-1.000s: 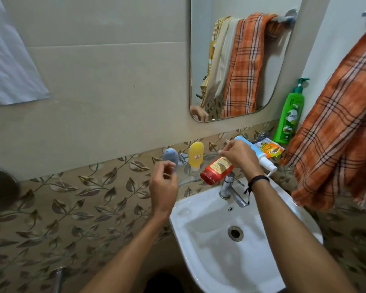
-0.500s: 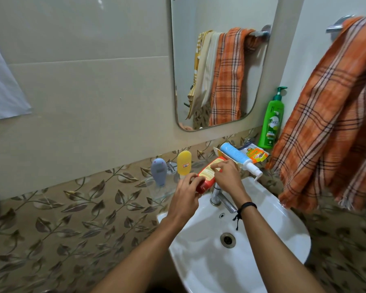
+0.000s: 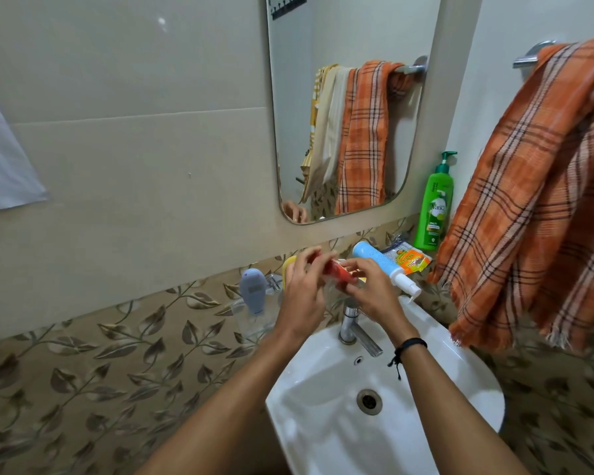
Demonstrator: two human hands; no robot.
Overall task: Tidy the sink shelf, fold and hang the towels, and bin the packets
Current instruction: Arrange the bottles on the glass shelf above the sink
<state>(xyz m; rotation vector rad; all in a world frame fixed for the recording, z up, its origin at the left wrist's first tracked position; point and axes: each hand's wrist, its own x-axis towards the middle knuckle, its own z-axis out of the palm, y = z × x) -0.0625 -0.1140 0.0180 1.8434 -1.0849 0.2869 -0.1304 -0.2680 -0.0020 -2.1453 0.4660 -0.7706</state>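
Both hands, left (image 3: 302, 296) and right (image 3: 371, 289), raised around red tube (image 3: 338, 273).

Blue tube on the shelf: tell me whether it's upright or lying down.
Lying down. The blue tube rests on its side on the shelf, white cap pointing out over the sink, beside the orange packet.

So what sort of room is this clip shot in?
Most likely a home bathroom. A white wash basin with a chrome tap sits under a wall mirror, toiletries such as a green pump bottle line the shelf, and an orange checked towel hangs from a rail.
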